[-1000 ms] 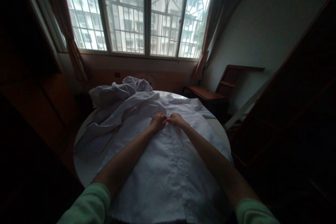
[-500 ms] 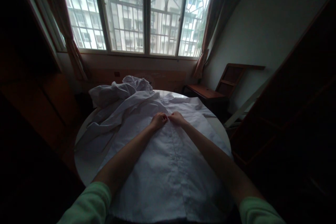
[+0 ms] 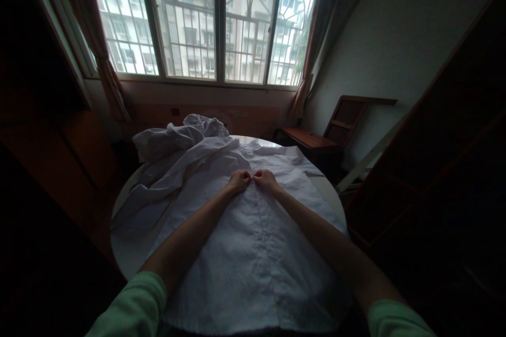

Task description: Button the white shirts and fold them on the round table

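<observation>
A long white coat [image 3: 229, 253] lies spread front side up, its front seam running down the middle toward me. On the upper part of that seam, my left hand [image 3: 239, 180] is closed in a pinch on the coat's front edge. My right hand [image 3: 265, 179] pinches the same edge from the other side, and the fingertips of both hands almost meet. Any button between them is too small to make out. One sleeve [image 3: 158, 189] stretches out to the left.
The coat covers most of a round white table [image 3: 127, 253]. More bunched white cloth [image 3: 174, 139] is heaped at its far left. Beyond the table on the right stands a wooden chair [image 3: 312, 138]. A barred window [image 3: 190, 37] fills the far wall.
My fingers have shifted slightly at the seam, with the right hand a little more curled. Both hands stay at the same spot, and the coat lies as before.
</observation>
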The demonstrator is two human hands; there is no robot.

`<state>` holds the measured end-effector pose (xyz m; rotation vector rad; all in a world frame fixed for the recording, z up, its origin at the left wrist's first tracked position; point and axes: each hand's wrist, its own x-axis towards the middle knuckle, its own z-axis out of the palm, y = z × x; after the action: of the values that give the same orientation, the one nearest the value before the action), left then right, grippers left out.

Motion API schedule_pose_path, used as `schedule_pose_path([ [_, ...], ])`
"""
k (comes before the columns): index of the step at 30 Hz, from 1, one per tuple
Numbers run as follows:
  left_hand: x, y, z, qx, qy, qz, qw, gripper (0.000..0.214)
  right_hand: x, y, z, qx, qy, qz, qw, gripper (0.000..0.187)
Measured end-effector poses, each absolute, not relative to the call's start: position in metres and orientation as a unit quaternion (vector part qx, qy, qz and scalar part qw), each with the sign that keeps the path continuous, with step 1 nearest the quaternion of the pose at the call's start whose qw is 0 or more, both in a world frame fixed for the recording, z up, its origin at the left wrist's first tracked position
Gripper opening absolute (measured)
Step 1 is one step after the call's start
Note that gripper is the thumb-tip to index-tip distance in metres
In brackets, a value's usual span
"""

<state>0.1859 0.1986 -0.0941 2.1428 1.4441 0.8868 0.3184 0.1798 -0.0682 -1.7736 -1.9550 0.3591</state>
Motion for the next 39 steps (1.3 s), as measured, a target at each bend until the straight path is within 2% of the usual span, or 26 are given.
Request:
schedule_pose_path([
  [5, 0.187, 0.199, -0.095, 0.768, 0.517, 0.322, 0.199, 0.014, 0.316, 0.179, -0.068, -0.645, -0.720, 0.117, 0.229, 0.022],
  [10, 0.187, 0.199, -0.099, 0.763, 0.519, 0.334, 0.192, 0.014, 0.316, 0.179, -0.073, -0.648, -0.697, 0.163, 0.261, 0.029],
  [19, 0.185, 0.197, -0.100, 0.760, 0.512, 0.356, 0.184, 0.013, 0.320, 0.178, -0.080, -0.624, -0.722, 0.127, 0.271, 0.018],
  [29, 0.185, 0.194, -0.097, 0.761, 0.511, 0.355, 0.186, 0.017, 0.325, 0.185, -0.085, -0.597, -0.747, 0.123, 0.266, 0.019],
  [39, 0.201, 0.181, -0.084, 0.716, 0.614, 0.288, 0.165, 0.022, 0.324, 0.187, -0.091, -0.603, -0.746, 0.095, 0.267, 0.017],
])
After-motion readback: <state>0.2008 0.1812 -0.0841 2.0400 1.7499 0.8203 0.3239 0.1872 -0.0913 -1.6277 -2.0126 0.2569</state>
